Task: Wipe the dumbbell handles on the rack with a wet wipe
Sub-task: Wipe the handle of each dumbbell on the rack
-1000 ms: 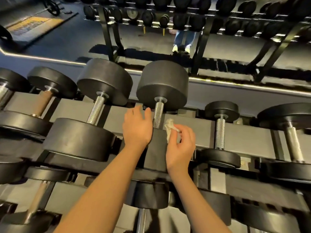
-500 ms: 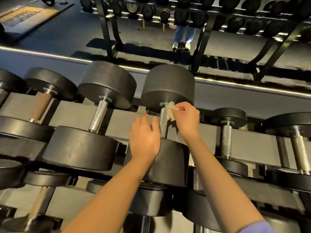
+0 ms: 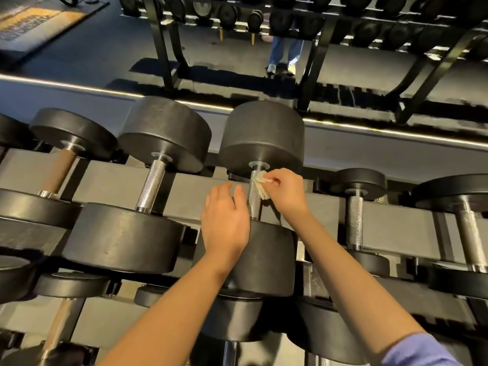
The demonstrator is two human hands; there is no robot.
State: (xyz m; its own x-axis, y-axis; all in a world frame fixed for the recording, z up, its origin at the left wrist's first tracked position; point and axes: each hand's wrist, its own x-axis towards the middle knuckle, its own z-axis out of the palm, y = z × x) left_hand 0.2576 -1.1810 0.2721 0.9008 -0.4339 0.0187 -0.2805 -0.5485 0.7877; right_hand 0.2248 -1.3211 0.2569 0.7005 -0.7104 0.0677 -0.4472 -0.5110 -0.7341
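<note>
A large black dumbbell lies on the top shelf of the grey rack, its knurled steel handle running toward me. My right hand pinches a crumpled white wet wipe against the handle's far end, just below the far weight head. My left hand rests with straight fingers on the near weight head, left of the handle.
More dumbbells lie on both sides: one with a steel handle to the left, a smaller one to the right. A lower shelf holds further dumbbells. A mirror behind shows another rack and a person's legs.
My right hand carried the wipe from the handle's near end up to its far end and holds it there. My left hand stayed on the near weight head.
</note>
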